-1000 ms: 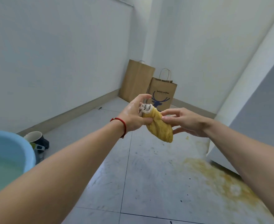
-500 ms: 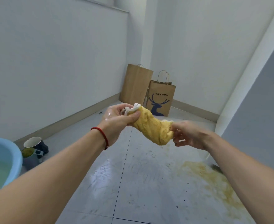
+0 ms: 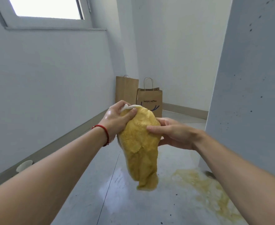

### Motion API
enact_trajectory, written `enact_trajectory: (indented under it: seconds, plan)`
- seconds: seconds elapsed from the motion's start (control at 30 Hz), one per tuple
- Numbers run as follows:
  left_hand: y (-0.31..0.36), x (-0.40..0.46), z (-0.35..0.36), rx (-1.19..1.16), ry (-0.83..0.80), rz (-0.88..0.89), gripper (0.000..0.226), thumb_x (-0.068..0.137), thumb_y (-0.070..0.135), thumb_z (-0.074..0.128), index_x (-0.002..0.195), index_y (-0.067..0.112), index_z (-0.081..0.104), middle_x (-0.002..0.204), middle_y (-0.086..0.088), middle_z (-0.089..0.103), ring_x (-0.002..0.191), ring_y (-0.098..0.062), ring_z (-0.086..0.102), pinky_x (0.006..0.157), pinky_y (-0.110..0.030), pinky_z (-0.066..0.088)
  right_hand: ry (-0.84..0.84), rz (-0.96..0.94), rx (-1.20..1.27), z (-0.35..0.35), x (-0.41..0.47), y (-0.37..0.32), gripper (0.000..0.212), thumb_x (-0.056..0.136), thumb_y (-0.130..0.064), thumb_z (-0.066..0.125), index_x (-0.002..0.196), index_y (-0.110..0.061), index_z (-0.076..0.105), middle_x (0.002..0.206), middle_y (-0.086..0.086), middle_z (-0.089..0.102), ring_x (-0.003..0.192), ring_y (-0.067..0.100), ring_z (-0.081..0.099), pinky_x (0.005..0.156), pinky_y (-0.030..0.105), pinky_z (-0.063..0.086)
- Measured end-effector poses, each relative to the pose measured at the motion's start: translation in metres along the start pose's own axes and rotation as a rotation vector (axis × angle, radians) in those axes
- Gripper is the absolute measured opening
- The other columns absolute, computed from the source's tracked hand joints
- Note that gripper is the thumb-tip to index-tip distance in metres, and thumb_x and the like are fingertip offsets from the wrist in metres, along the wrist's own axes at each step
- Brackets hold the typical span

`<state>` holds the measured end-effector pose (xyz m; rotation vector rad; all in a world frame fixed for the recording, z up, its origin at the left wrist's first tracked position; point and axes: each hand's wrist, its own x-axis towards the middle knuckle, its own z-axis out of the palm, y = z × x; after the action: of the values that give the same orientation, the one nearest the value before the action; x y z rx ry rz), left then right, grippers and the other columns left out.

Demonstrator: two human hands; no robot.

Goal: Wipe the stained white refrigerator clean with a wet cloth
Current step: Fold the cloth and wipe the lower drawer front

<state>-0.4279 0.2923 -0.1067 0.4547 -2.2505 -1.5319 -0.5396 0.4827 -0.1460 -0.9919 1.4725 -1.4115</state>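
1. Wet-skinned left hand (image 3: 117,120) grips the top of the yellow terry cloth (image 3: 140,146), centre, hanging loose.
2. Right hand (image 3: 170,133) pinches its right edge; spread it flat before wiping.
3. Speckled white refrigerator (image 3: 253,95) stands right, untouched.

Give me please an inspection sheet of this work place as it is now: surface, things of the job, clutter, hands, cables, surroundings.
Surface: grey tiled floor, wet sheen, with a yellow-brown stain beside the refrigerator base.
Job's things: yellow cloth, hanging unfolded between both hands; white refrigerator, side dotted with dark specks.
Clutter: two brown paper bags in the corner; a cup by the left wall.
Hands: left hand grips the cloth's top; right hand holds its side.
Cables: nothing seen.
Surroundings: white walls, window upper left.
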Motion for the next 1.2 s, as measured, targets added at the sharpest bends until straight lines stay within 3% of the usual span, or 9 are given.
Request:
enact_trajectory:
  seconds: [0.13, 0.3, 0.47, 0.57, 0.7, 0.87, 0.93, 1.03, 1.2]
  plan:
    - [0.01, 0.011, 0.05, -0.238, 0.058, -0.266, 0.05, 0.08, 0.047, 0.082, 0.12, 0.025, 0.063, 0.12, -0.007, 0.07, 0.103, -0.027, 0.072, 0.081, -0.049, 0.063, 0.114, -0.035, -0.102, -0.032, -0.021, 0.0, 0.04, 0.101, -0.032, 0.065, 0.138, -0.02, 0.056, 0.129, 0.002, 0.07, 0.118, 0.02, 0.069, 0.103, 0.042, 0.056]
    - [0.014, 0.007, 0.111, -0.599, -0.426, -0.422, 0.059, 0.093, 0.055, 0.062, 0.141, 0.019, 0.06, 0.137, -0.016, 0.063, 0.128, -0.035, 0.06, 0.111, -0.055, 0.044, 0.419, -0.181, 0.204, -0.076, -0.062, 0.001, 0.033, 0.103, -0.027, 0.062, 0.132, -0.012, 0.059, 0.126, 0.015, 0.07, 0.112, 0.027, 0.072, 0.091, 0.04, 0.062]
    - [0.015, -0.005, 0.166, -0.473, -0.35, -0.336, 0.098, 0.073, 0.009, 0.086, 0.148, 0.042, 0.033, 0.127, -0.019, 0.065, 0.107, -0.036, 0.071, 0.085, -0.052, 0.059, 0.385, 0.009, 0.117, -0.112, -0.119, 0.005, 0.049, 0.1, -0.018, 0.068, 0.14, -0.022, 0.04, 0.131, 0.012, 0.06, 0.114, 0.031, 0.067, 0.09, 0.049, 0.062]
    - [0.039, -0.003, 0.174, -0.215, -0.298, -0.183, 0.075, 0.075, 0.006, 0.082, 0.137, 0.035, 0.051, 0.103, -0.017, 0.068, 0.093, -0.033, 0.074, 0.078, -0.05, 0.062, 0.39, 0.087, -0.036, -0.125, -0.137, 0.003, 0.07, 0.094, -0.01, 0.074, 0.145, -0.035, 0.032, 0.129, 0.007, 0.057, 0.112, 0.03, 0.065, 0.083, 0.049, 0.064]
    - [0.054, 0.005, 0.173, 0.18, -0.208, 0.066, 0.046, 0.076, 0.02, 0.087, 0.114, 0.033, 0.064, 0.107, -0.016, 0.068, 0.095, -0.034, 0.072, 0.074, -0.05, 0.064, 0.546, 0.06, -0.204, -0.131, -0.14, 0.006, 0.082, 0.089, -0.013, 0.08, 0.149, -0.036, 0.029, 0.128, 0.011, 0.061, 0.107, 0.033, 0.068, 0.081, 0.053, 0.064]
    - [0.07, 0.019, 0.175, 0.169, -0.494, 0.101, 0.058, 0.075, 0.005, 0.086, 0.126, 0.025, 0.066, 0.124, -0.004, 0.067, 0.111, -0.023, 0.069, 0.088, -0.039, 0.061, 0.654, -0.091, -0.333, -0.147, -0.168, 0.002, 0.091, 0.092, -0.015, 0.078, 0.146, -0.058, 0.019, 0.113, 0.012, 0.066, 0.101, 0.027, 0.071, 0.089, 0.044, 0.062]
    - [0.078, 0.024, 0.185, 0.36, -0.482, 0.177, 0.057, 0.08, 0.004, 0.084, 0.128, 0.029, 0.066, 0.121, 0.003, 0.066, 0.109, -0.016, 0.068, 0.088, -0.037, 0.061, 0.631, -0.092, -0.354, -0.15, -0.185, -0.002, 0.077, 0.093, -0.014, 0.077, 0.149, -0.046, 0.034, 0.112, 0.011, 0.067, 0.103, 0.025, 0.072, 0.088, 0.037, 0.062]
    - [0.095, 0.029, 0.203, 0.616, -0.428, 0.271, 0.03, 0.086, 0.007, 0.075, 0.108, 0.027, 0.076, 0.1, 0.005, 0.073, 0.091, -0.012, 0.072, 0.083, -0.038, 0.062, 0.578, -0.013, -0.482, -0.15, -0.205, -0.012, 0.031, 0.091, -0.017, 0.079, 0.12, -0.026, 0.072, 0.102, 0.001, 0.075, 0.099, 0.015, 0.072, 0.091, 0.035, 0.061]
    - [0.129, 0.028, 0.227, 0.487, -0.664, 0.129, 0.018, 0.096, 0.009, 0.066, 0.087, 0.018, 0.078, 0.087, -0.003, 0.072, 0.078, -0.011, 0.065, 0.072, -0.03, 0.061, 0.786, 0.086, -0.762, -0.146, -0.251, -0.03, 0.008, 0.092, -0.031, 0.077, 0.085, -0.027, 0.075, 0.08, -0.011, 0.072, 0.078, 0.005, 0.066, 0.071, 0.024, 0.051]
